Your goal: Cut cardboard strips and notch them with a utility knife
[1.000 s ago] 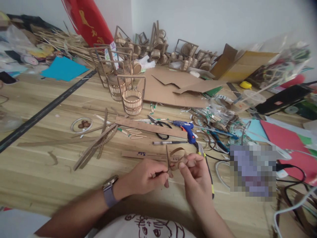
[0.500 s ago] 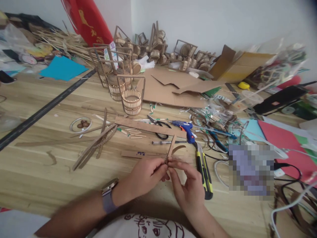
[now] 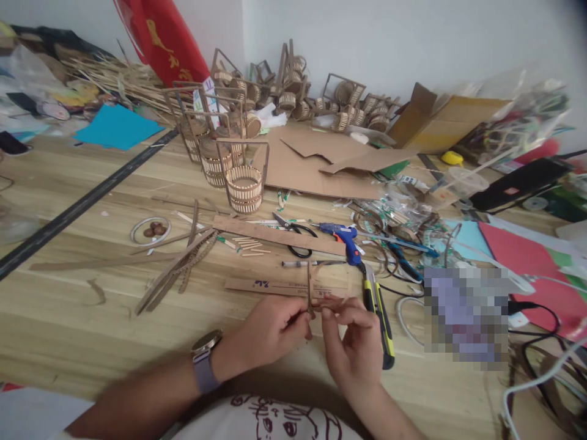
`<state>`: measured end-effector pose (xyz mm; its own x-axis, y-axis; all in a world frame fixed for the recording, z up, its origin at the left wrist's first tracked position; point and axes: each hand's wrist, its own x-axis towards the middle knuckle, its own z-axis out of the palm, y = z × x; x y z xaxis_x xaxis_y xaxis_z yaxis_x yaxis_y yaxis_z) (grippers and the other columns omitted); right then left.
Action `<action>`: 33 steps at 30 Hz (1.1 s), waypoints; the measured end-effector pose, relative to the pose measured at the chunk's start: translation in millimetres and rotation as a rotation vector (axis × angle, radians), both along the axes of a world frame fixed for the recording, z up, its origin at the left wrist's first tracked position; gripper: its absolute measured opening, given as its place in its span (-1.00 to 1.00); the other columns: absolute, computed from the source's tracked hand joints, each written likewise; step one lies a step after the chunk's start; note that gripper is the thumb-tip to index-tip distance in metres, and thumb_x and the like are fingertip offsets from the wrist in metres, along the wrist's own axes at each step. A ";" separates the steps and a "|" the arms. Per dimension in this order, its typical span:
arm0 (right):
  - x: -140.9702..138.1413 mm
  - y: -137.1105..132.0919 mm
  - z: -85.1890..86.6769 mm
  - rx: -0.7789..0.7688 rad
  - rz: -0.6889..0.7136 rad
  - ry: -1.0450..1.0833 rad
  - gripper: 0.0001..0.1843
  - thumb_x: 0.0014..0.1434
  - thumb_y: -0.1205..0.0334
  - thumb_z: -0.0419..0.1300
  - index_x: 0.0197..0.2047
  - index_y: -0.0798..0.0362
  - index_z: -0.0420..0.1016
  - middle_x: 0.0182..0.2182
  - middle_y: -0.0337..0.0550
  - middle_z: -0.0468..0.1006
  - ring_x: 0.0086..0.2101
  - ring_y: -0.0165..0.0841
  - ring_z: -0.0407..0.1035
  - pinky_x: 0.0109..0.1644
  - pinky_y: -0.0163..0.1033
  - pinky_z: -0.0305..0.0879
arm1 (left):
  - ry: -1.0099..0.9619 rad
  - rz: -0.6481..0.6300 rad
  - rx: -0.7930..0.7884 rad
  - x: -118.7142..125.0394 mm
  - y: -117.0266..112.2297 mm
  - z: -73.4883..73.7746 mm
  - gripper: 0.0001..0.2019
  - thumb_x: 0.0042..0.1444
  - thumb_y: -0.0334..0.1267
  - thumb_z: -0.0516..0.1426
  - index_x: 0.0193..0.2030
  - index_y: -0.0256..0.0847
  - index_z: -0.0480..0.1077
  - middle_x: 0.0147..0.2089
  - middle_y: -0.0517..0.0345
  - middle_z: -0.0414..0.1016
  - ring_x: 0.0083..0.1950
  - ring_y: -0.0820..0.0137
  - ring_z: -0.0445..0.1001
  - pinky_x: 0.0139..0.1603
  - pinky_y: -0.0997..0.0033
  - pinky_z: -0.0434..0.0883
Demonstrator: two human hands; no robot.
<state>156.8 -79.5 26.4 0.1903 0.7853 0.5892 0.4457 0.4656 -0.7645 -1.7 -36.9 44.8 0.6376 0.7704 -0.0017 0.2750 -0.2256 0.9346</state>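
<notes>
My left hand point(image 3: 279, 324), a watch on its wrist, pinches a thin brown cardboard strip point(image 3: 309, 284), seen nearly edge-on and pointing away from me. Just to the right, my right hand point(image 3: 355, 339) is closed, thumb and fingers pinching at the strip's near end. Fingers hide how the strip bends there. Beyond my hands lies a flat cardboard piece point(image 3: 247, 285) with printing. A yellow and black utility knife point(image 3: 380, 318) rests right beside my right hand. Farther off are a pen point(image 3: 296, 264), black-handled scissors point(image 3: 300, 238) and a blue glue gun point(image 3: 346, 238).
Small wooden-slat buckets point(image 3: 244, 188) with tall handles stand behind, with more piled at the wall. Loose cardboard strips point(image 3: 183, 263) lie left, near a white ring point(image 3: 150, 231) holding brown balls. Matchsticks point(image 3: 247, 244) lie centre. Cables point(image 3: 509, 391) and red paper point(image 3: 518, 256) are at right.
The strip has turned from leaning right to nearly upright in view, now edge-on. My right hand has shifted slightly right and its fingers have curled in more. The table items have stayed put.
</notes>
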 end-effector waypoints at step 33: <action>-1.7 -3.7 -1.9 0.026 -0.107 -0.464 -0.85 0.23 0.38 0.20 -0.24 -0.09 0.50 -0.24 -0.10 0.68 -0.27 -0.24 0.60 -0.32 -0.21 0.51 | -0.010 0.047 -0.001 -0.1 4.7 2.8 -0.69 0.30 -0.24 -0.03 -0.48 -0.22 0.30 -0.50 0.24 0.36 -0.44 0.47 0.33 -0.42 0.53 0.18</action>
